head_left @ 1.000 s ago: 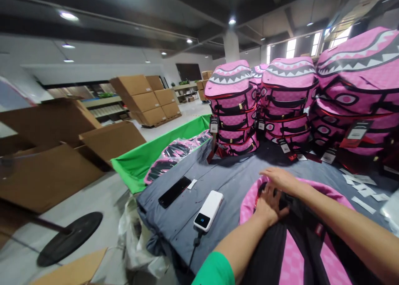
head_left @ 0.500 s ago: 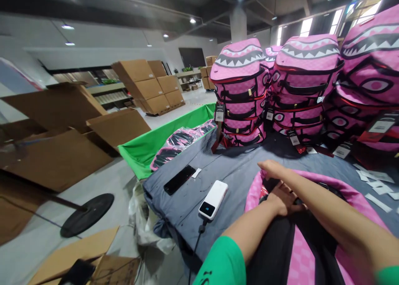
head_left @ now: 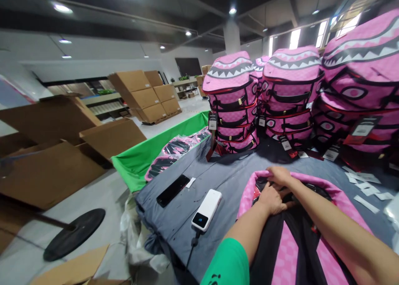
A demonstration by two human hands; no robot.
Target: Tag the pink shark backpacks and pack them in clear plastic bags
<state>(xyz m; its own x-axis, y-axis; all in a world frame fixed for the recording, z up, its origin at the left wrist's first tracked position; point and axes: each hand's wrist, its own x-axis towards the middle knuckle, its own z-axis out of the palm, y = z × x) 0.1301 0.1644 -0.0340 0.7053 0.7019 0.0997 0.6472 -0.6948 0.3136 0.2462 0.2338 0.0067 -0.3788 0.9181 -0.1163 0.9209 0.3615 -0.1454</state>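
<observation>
A pink checkered backpack (head_left: 286, 251) with black panels lies in front of me on the grey cloth-covered table (head_left: 149, 218). At its far end, my right hand (head_left: 279, 177) is closed on the pink rim of the opening, its fingers bent over the edge. Just below and partly under it, my left hand (head_left: 272, 200) is curled against the black material inside the opening. Some of its fingertips are hidden by the right hand. A bit of red shows inside the rim beside the left hand.
Stacked pink shark-mouth backpacks (head_left: 230, 75) with hang tags stand along the back. A white power bank (head_left: 209, 206) with a cable and a black phone (head_left: 173, 190) lie left. Paper slips (head_left: 366, 204) lie right. A green-lined bin (head_left: 127, 168) and open cardboard boxes (head_left: 56, 168) stand beyond.
My right hand has come down from a raised position onto the backpack's rim, close against the left hand. The left hand has shifted slightly up toward the rim. The view has moved slightly.
</observation>
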